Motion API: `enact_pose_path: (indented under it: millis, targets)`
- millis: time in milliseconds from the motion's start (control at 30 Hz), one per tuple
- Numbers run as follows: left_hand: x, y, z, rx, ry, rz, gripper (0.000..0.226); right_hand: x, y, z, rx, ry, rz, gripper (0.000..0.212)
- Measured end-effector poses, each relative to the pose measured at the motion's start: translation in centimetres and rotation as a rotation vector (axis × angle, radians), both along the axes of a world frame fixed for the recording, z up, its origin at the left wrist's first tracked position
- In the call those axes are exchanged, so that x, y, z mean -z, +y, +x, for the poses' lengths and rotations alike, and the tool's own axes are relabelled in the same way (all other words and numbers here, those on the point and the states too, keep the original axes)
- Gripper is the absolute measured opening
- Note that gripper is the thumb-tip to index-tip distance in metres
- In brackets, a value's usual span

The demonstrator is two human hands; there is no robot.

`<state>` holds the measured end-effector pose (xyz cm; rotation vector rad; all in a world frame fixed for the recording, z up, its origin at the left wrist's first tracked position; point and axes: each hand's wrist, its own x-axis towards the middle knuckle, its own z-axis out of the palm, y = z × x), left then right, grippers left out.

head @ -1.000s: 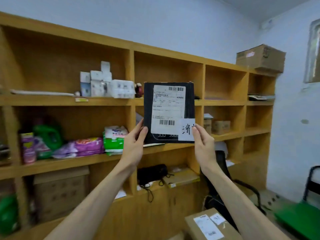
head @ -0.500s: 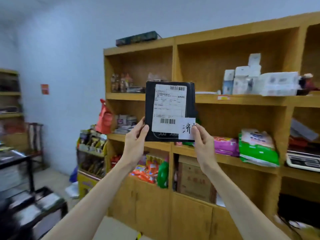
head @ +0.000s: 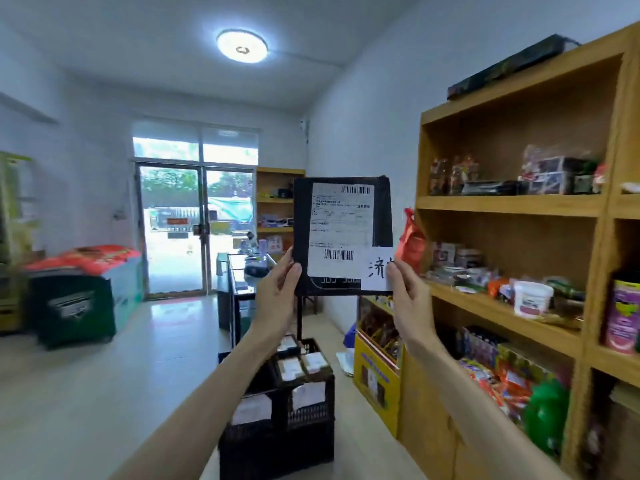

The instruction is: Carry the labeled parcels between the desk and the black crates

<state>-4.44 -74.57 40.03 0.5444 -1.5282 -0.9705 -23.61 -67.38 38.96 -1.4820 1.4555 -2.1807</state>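
I hold a flat black parcel (head: pixel 343 233) upright at eye level, its white shipping label and a small handwritten paper tag facing me. My left hand (head: pixel 278 292) pinches its lower left edge. At the lower right corner my right hand (head: pixel 408 299) pinches the parcel by the tag. Below my arms, on the floor, stand black crates (head: pixel 280 434) with white paper tags on their fronts. Several labeled parcels (head: pixel 301 365) lie in the far crates.
A tall wooden shelf unit (head: pixel 512 206) full of goods runs along the right. A yellow display box (head: pixel 377 372) stands at its foot. Behind the crates is a dark glass counter (head: pixel 239 282); a green chest (head: pixel 76 306) sits left, before glass doors (head: pixel 194 230).
The view has swung left, from facing the shelves to looking down the room at the doors and crates. Both hands keep the same hold on the parcel.
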Motion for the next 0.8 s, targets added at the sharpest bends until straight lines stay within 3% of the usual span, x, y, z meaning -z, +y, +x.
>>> enact_pose_path:
  millis: [333, 800]
  targets:
    - [1.1, -2.8, 8.9, -0.186, -0.025, 0.034, 0.045, 0.6, -5.7, 7.5, -0.165, 0.015, 0.027, 0.041]
    - [1.8, -10.1, 12.6, -0.118, 0.038, 0.050, 0.046, 0.7, -11.7, 11.7, -0.159, 0.005, 0.060, 0.044]
